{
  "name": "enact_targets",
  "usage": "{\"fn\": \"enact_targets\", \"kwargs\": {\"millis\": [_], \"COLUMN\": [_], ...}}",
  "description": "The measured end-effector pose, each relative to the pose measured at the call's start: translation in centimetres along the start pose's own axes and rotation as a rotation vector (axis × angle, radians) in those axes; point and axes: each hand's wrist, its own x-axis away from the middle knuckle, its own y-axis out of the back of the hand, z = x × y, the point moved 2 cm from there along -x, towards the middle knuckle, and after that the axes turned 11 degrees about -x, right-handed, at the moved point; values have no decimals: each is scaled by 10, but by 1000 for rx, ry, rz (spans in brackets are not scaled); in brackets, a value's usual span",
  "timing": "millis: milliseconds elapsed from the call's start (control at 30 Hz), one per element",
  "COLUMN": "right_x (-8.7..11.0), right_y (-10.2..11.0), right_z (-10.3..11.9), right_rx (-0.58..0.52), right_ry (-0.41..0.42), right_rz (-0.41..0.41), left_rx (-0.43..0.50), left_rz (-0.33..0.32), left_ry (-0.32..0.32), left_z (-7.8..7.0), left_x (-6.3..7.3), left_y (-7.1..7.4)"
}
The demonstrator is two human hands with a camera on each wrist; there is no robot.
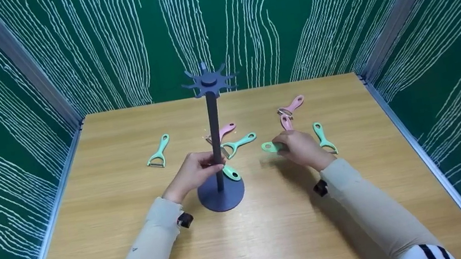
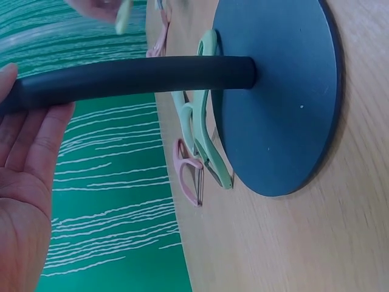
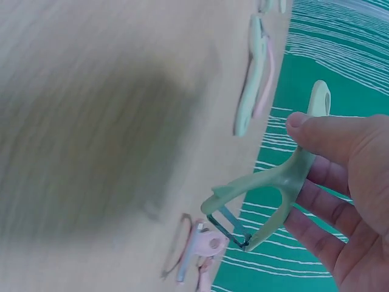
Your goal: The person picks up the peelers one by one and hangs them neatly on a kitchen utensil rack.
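A dark stand has a round base (image 1: 218, 200), a tall post (image 1: 214, 123) and a crown of hooks (image 1: 209, 82) on top. My left hand (image 1: 193, 171) grips the post partway up, thumb in front. Between the thumb and fingers of my right hand (image 1: 302, 148) is a light green peeler (image 3: 293, 173), held above the table to the right of the stand. In the right wrist view its blade points down and its handle hole up. Another green peeler (image 1: 231, 173) lies against the back of the base, partly hidden by my left hand.
Behind the post lie a green peeler (image 1: 243, 140) and a pink peeler (image 1: 227, 129). One green peeler (image 1: 163, 146) is at the left; another green peeler (image 1: 320, 132) and two pink peelers (image 1: 296, 102) lie beyond my right hand. Green walls (image 1: 109, 51) enclose the wooden table (image 1: 129, 245).
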Motion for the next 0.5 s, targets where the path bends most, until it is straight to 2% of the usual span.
{"fn": "enact_targets", "kwargs": {"millis": [300, 500], "right_x": [-2, -3], "right_y": [11, 18], "right_z": [16, 27], "right_rx": [16, -20], "right_ry": [55, 30], "right_rz": [-91, -131], "left_rx": [16, 13], "left_rz": [-25, -23], "left_ry": [-58, -25], "left_z": [-4, -2], "left_x": [0, 1], "left_y": [-3, -3]}}
